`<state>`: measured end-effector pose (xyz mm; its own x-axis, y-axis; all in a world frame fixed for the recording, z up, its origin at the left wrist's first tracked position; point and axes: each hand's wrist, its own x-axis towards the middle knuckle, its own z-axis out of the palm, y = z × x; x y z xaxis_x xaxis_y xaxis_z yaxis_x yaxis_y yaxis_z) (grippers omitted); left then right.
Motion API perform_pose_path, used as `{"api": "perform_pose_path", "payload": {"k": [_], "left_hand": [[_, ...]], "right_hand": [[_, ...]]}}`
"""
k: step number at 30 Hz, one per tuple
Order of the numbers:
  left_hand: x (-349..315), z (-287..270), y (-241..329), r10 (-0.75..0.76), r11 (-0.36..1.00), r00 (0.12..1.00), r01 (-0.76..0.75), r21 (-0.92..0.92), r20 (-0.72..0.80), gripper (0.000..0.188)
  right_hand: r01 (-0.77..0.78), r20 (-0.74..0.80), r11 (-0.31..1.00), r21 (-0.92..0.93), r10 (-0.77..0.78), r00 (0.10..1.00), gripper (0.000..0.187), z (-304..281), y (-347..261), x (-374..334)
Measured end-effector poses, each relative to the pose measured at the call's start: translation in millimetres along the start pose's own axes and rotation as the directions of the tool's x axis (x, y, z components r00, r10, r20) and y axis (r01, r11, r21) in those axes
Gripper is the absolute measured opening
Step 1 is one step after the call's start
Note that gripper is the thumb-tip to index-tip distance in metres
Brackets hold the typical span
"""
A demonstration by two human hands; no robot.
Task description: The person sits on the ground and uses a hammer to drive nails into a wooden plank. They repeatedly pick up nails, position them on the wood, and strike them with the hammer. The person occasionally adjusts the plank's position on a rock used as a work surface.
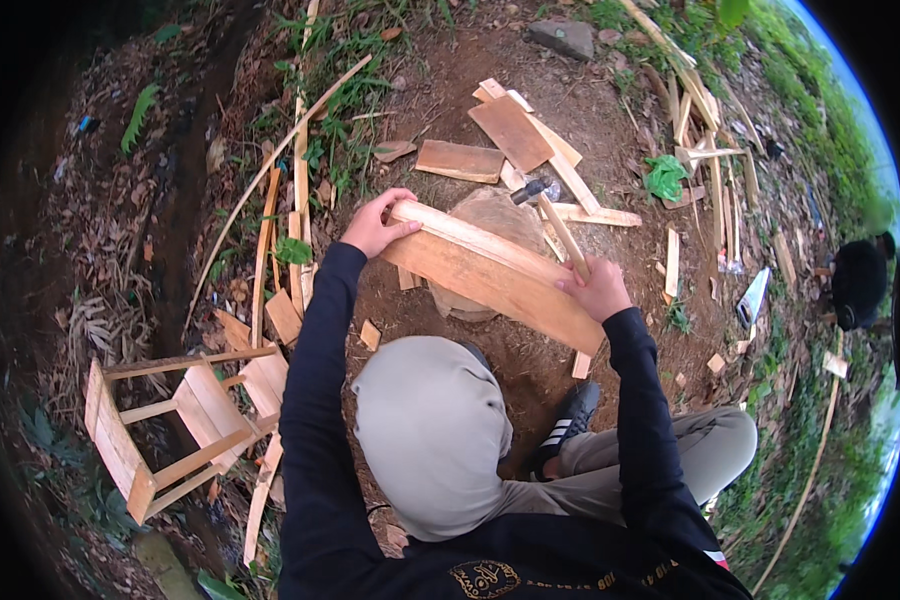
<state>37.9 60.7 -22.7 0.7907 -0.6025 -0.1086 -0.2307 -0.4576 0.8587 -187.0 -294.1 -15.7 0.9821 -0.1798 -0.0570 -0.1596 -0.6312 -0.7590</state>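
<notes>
Long tan wooden board (490,275) with a paler, narrower strip along its far edge, held up over the near side of a round, pale brown tree stump (482,208). Slants from beyond the stump's left side to its near right, hiding part of it; cannot tell whether touching it underneath.

Held at the left end by the left hand (378,225), with fingers wrapped over the far edge, parted only by the thickness of the wood. Held near the right end by the right hand (597,288), with fingers bent around both the wood and the handle of a pale wooden-handled hammer (564,236) with a dark metal head, tilted toward the stump's right side.

Beyond the stump, scattered on brown earth: flat, reddish-brown wooden pieces (511,135) and pale thin slats. Farther right of the stump, a crumpled, bright green plastic bag (665,178) near a loose stack of narrow wooden sticks (717,190). Well to the stump's near left, a pale slatted wooden frame (203,405), tilted on the ground.

Nearer than the stump, across a black long-sleeved top (400,560): a gold emblem and small gold characters. Near right of the stump: a dark shoe (570,425) with white stripes.
</notes>
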Motion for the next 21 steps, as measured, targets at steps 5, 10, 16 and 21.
{"api": "perform_pose_path", "payload": {"k": [5,10,16,21], "left_hand": [[10,-20,24,-0.073,0.988,0.986,0.052,0.143,0.148,0.049],[39,-16,48,-0.069,0.988,0.966,0.031,0.154,0.248,0.049],[43,-12,43,0.037,0.991,0.966,-0.069,0.118,0.254,0.048],[70,-8,54,0.027,0.975,0.916,-0.113,0.193,0.4,0.046]], "right_hand": [[-0.151,0.227,0.988,-0.031,0.154,0.962,0.044,-3,-9,1],[-0.223,0.215,0.975,0.009,0.216,0.953,0.046,7,-14,-23],[-0.302,0.062,0.882,0.361,0.301,0.952,0.047,43,-14,-52],[-0.347,0.004,0.856,0.383,0.374,0.927,0.046,49,-19,-69]]}}
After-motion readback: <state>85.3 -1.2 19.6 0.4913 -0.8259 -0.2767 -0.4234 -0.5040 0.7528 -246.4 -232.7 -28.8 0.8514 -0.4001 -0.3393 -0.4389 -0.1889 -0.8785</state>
